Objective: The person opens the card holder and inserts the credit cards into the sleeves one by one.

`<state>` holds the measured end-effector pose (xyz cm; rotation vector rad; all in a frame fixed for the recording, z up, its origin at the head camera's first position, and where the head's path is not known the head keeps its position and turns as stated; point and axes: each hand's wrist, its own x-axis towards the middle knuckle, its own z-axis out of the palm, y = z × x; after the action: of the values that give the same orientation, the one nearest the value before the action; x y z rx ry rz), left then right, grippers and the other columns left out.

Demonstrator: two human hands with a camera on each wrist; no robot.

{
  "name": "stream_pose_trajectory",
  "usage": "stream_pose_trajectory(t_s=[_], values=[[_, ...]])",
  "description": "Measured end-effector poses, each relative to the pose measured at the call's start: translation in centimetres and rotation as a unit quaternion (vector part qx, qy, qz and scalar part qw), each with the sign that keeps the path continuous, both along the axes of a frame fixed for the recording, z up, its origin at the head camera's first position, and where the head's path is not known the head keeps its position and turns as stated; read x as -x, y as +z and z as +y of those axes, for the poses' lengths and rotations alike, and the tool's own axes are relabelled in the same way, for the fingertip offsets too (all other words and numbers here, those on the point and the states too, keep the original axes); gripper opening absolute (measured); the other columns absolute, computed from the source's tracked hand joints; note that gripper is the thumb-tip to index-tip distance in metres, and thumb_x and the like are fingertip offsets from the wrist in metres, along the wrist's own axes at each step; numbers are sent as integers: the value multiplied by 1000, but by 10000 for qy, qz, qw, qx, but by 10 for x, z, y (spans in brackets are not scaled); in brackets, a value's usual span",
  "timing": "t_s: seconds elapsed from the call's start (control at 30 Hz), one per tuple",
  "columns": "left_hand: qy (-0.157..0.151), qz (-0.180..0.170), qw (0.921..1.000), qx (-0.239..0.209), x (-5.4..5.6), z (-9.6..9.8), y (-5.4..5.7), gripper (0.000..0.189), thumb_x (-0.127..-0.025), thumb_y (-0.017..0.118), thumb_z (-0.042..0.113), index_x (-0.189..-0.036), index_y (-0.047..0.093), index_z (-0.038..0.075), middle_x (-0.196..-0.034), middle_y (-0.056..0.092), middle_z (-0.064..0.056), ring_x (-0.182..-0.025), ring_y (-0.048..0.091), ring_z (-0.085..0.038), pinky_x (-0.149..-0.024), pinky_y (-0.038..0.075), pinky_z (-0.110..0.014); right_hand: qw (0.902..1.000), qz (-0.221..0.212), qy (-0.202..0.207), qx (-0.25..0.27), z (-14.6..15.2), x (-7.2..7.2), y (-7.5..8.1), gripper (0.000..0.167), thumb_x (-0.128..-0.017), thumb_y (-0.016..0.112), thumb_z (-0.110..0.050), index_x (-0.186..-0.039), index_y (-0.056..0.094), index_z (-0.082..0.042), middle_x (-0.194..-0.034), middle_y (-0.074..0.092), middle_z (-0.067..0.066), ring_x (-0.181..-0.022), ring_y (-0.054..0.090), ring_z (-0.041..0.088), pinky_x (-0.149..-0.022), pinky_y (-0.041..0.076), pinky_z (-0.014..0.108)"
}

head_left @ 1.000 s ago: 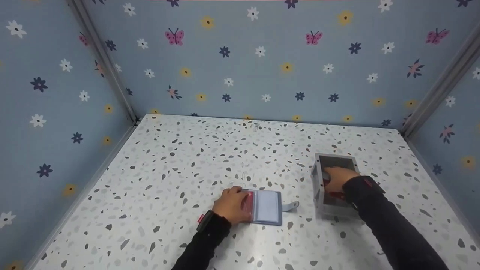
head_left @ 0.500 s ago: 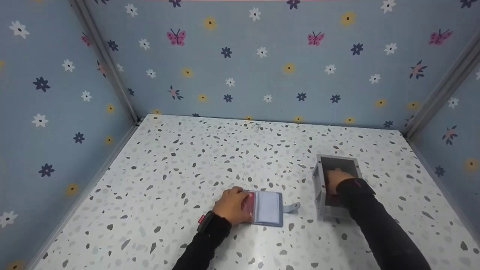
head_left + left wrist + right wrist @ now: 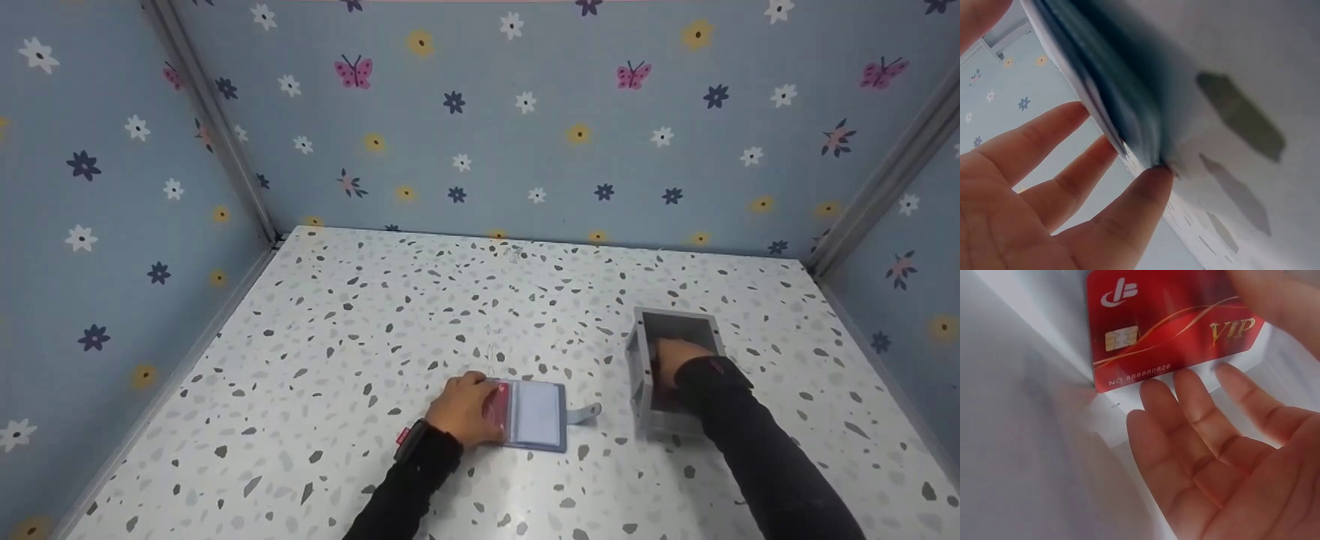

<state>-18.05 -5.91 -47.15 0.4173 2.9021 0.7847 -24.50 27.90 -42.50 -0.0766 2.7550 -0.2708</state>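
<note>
A small blue card holder [image 3: 538, 414] lies spread on the table, with clear sleeves and a strap with a snap at its right. My left hand [image 3: 463, 411] grips its left side, over a sleeve with something red in it. The left wrist view shows fingertips against the holder's stacked edges [image 3: 1109, 73]. My right hand [image 3: 676, 358] is down inside a grey box [image 3: 671, 425]. There, a red VIP card [image 3: 1162, 323] leans against the box's inside. The right thumb overlaps the card's corner, and the fingertips [image 3: 1157, 391] are at its lower edge; whether they press it, I cannot tell.
The white speckled table [image 3: 420, 300] is bounded by flowered blue panels [image 3: 495, 112] at the back and both sides. Grey metal posts [image 3: 217, 127] stand at the corners. The box's walls surround the right hand closely.
My right hand has sunk deeper into the grey box, and the red patch below it is now mostly covered. The left hand and card holder stay in place.
</note>
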Motion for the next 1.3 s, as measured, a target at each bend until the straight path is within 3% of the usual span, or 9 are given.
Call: stream_pose_trajectory(t_s=[0.1,0.27,0.5,0.63,0.8,0.97,1.17,1.3], values=[[-21,51,10000,19,0,1,-1,70,-64,86,24,-128,63,7,-133,57,-18,-122,52,-39,-96,50,-55,9999,-9,36,-120,1,-2,0,29,-71,73,-6,-96,64,5,-96,68,23,-79,58,29,-82,53,50],[-51,32,10000,39,0,2,-1,70,-64,86,25,-128,63,7,-133,57,-19,-122,52,-39,-97,50,-55,9992,206,91,-317,0,-6,1,40,-80,67,-9,-113,58,11,-104,63,30,-96,60,40,-91,50,59],[27,-100,9999,-78,1,1,-1,69,-66,84,23,-129,62,8,-134,55,-18,-123,51,-40,-97,49,-56,9983,429,122,-364,-2,-5,8,10,-85,60,-4,-92,62,4,-92,69,23,-77,61,31,-82,54,54],[33,-100,9999,-129,2,0,-2,69,-65,84,22,-129,62,7,-134,55,-19,-123,51,-40,-97,49,-56,9981,524,93,-300,0,0,14,17,-88,56,-2,-98,65,8,-94,70,25,-79,64,32,-84,54,54],[68,-143,9997,-175,2,-1,-2,71,-65,85,22,-130,61,7,-135,54,-19,-123,51,-40,-98,49,-56,9991,423,22,88,6,3,26,28,-87,56,-3,-109,64,11,-99,69,26,-83,64,32,-82,53,52],[56,-144,9997,-181,3,-1,-2,70,-65,85,21,-130,61,6,-135,54,-21,-124,51,-41,-99,48,-57,9955,598,-442,589,8,4,45,38,-90,49,-2,-124,54,13,-111,63,31,-95,62,37,-86,53,53],[24,-112,9998,-183,3,0,-1,72,-63,85,21,-129,61,6,-134,55,-21,-122,52,-41,-98,49,-57,9817,1234,-729,1252,-1,2,73,41,-99,42,-8,-134,45,12,-120,58,33,-101,58,38,-89,51,54],[24,-97,9997,-223,1,1,-1,71,-63,84,19,-129,61,5,-133,55,-21,-122,52,-41,-98,49,-57,9683,1544,-753,1816,-18,-5,77,38,-100,43,-10,-133,48,8,-121,58,30,-104,56,37,-94,50,54]])
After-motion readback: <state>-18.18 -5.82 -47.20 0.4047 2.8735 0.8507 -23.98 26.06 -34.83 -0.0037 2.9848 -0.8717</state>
